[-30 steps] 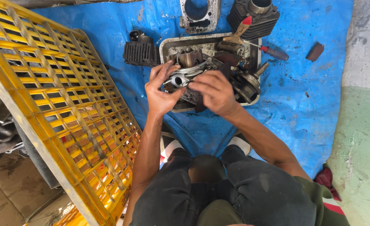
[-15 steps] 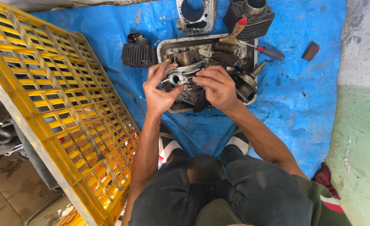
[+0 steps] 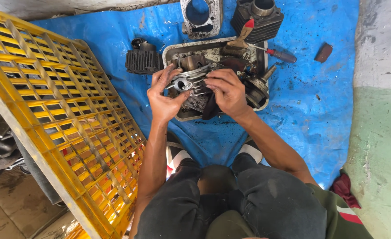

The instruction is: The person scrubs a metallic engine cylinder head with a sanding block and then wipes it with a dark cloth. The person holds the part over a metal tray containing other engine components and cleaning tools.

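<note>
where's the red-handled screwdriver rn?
Head view, upper right: the red-handled screwdriver lies on the blue tarp at the metal tray's right edge, just below the black finned cylinder.

**One head cam, looking pretty much straight down**

Only one view here, so nothing overlaps with a second one. The camera sits on the person's head and faces down past their dark-trousered knees, close enough that the left hand (image 3: 164, 95) and right hand (image 3: 226, 90) land just above mid-frame. Beyond the hands the crumpled blue plastic tarp (image 3: 310, 106) runs to the top edge. Left of the hands, the big yellow plastic lattice crate (image 3: 49, 106) fills that side. Right of them is a grey-green concrete floor (image 3: 381, 132).
</note>
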